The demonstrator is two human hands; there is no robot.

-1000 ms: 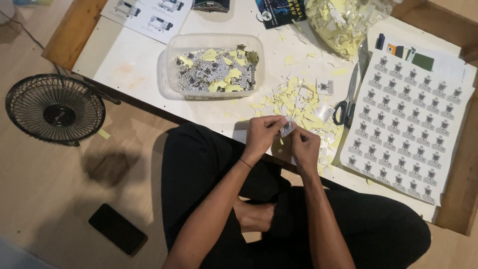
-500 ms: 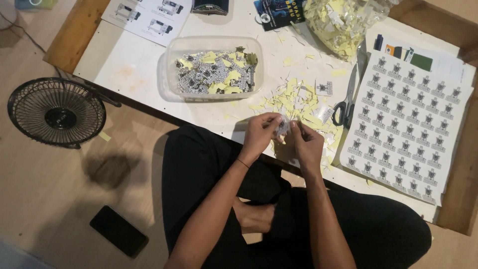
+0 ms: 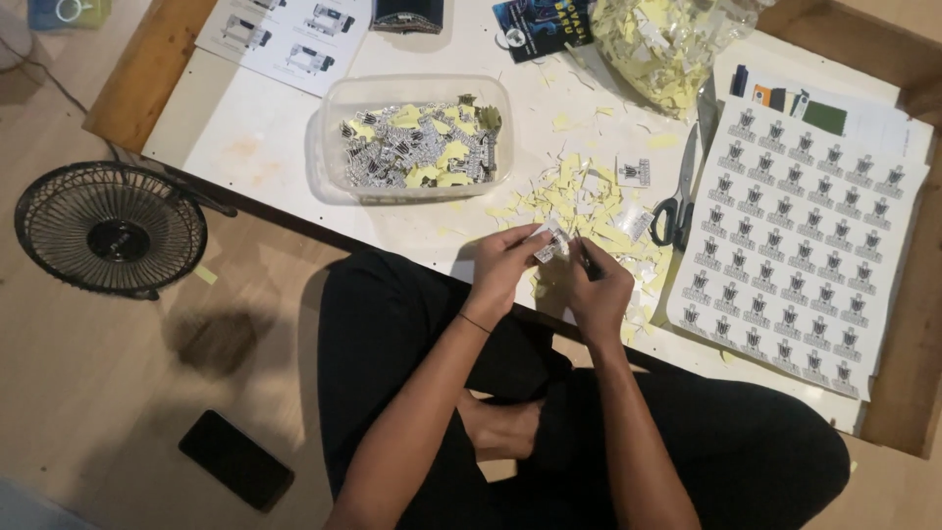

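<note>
Hands barely shifted since a second ago, still together at tabletop [image 3: 255, 128] edge; left hand [image 3: 502, 265] and right hand [image 3: 595, 290] both in closed grip on small sticker [image 3: 551, 243], above yellow paper scraps [image 3: 579, 201]; scissors [image 3: 677, 201] just right

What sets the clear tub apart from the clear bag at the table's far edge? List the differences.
The clear tub is a rigid, open rectangular box; the clear bag is soft and crumpled. The tub holds mostly small grey printed pieces with some yellow scraps; the bag holds almost only yellow scraps. The tub lies farther left, the bag nearer the scissors. Both are see-through and rest on the white table.
</note>
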